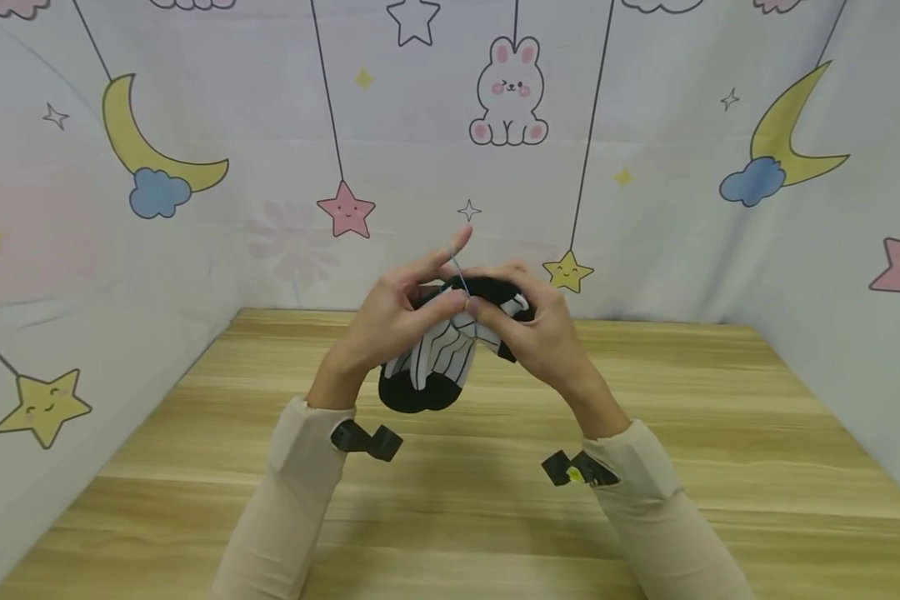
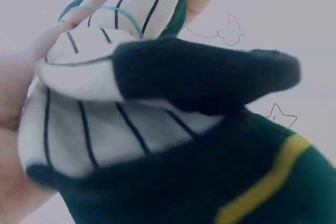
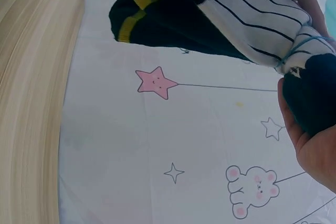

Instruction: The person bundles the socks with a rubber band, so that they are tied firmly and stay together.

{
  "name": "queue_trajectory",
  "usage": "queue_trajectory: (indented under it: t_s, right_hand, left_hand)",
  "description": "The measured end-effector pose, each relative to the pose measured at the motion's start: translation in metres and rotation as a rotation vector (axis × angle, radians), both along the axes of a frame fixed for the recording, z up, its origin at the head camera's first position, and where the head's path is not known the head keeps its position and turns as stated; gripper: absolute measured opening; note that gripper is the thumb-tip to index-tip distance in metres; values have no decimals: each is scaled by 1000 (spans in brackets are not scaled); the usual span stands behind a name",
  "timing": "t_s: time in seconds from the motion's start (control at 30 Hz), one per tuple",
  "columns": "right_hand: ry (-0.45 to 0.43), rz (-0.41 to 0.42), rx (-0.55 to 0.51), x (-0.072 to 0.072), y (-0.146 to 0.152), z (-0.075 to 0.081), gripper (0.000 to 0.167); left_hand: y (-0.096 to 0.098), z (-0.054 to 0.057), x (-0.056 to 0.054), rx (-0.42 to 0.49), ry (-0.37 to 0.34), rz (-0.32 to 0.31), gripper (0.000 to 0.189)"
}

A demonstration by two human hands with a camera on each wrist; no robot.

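Both hands hold a bundled pair of socks (image 1: 444, 354), white with black stripes, over the table. In the right wrist view the socks (image 3: 257, 17) also show dark green parts with yellow bands. My left hand (image 1: 390, 312) grips the bundle from the left, index finger raised. A thin blue loop (image 1: 458, 268) runs from that finger to the bundle's middle, where the blue loop (image 3: 310, 40) circles the cinched fabric. My right hand (image 1: 543, 329) pinches the bundle's right end, its thumb near the left thumb. Fabric hides several fingers.
Beneath the hands lies a wood-grain table (image 1: 450, 517). A pale cloth backdrop (image 1: 420, 125) printed with moons, stars and a rabbit rises behind it and along both sides. Small black cameras (image 1: 367, 440) sit on the wrists.
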State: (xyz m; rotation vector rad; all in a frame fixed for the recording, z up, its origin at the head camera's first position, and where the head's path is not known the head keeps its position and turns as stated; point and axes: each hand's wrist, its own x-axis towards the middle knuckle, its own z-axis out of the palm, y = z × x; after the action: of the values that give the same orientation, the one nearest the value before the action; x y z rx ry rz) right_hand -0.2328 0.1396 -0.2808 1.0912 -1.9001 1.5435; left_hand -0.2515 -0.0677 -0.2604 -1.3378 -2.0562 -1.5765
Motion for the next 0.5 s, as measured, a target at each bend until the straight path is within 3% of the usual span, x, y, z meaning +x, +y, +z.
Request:
queue_trajectory:
  t_s: [0.2, 0.5]
  right_hand:
    - [56, -46, -65, 1, -2, 2, 32]
    - [188, -89, -147, -2, -1, 5, 28]
  left_hand:
    - [-3, 1, 0, 72, -16, 74, 62]
    - [-8, 2, -4, 81, -25, 147, 54]
